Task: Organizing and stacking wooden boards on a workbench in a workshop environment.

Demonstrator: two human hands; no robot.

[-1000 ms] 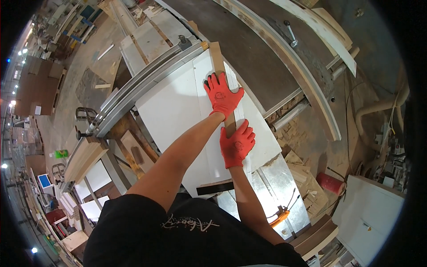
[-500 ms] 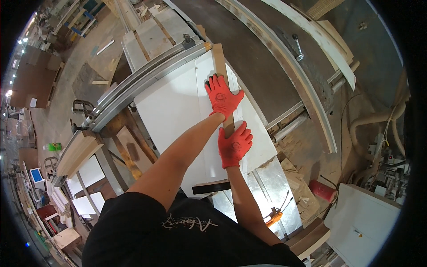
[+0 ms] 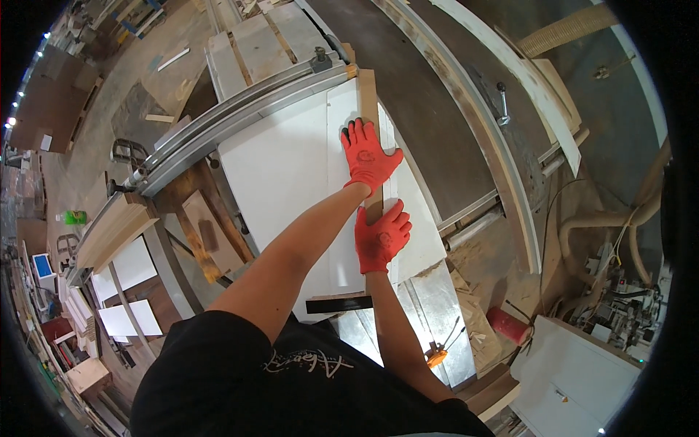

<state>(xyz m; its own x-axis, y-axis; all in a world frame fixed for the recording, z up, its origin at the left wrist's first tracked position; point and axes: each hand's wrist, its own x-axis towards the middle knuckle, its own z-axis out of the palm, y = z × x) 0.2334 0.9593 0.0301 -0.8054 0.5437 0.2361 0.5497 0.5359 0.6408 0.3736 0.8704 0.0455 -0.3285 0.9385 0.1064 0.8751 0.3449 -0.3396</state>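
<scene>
A narrow brown wooden strip [image 3: 368, 95] lies lengthwise over white panels [image 3: 280, 164], its far end close to a metal fence [image 3: 251, 104]. My left hand [image 3: 370, 154], in a red glove, rests flat on the strip's middle with fingers spread and thumb out to the right. Nearer to me, my right hand [image 3: 382, 237], also red-gloved, lies over the strip's near part, its fingers stretched out to the upper right. Both palms hide parts of the strip. A short dark-edged piece [image 3: 338, 304] sits at the near edge of the panels, beside my right forearm.
A dark machine table [image 3: 415, 87] extends to the right, with a long curved-looking rail [image 3: 484, 131] across it. Bare metal tabletop [image 3: 429, 306] shows near my right forearm. Stacked wooden pieces [image 3: 116, 233] stand at left. A red cylinder [image 3: 507, 325] and white cabinet [image 3: 575, 371] are at right.
The whole view has shifted slightly. Both hands stay on the strip in nearly the same pose, with no clear movement of the strip or panels.
</scene>
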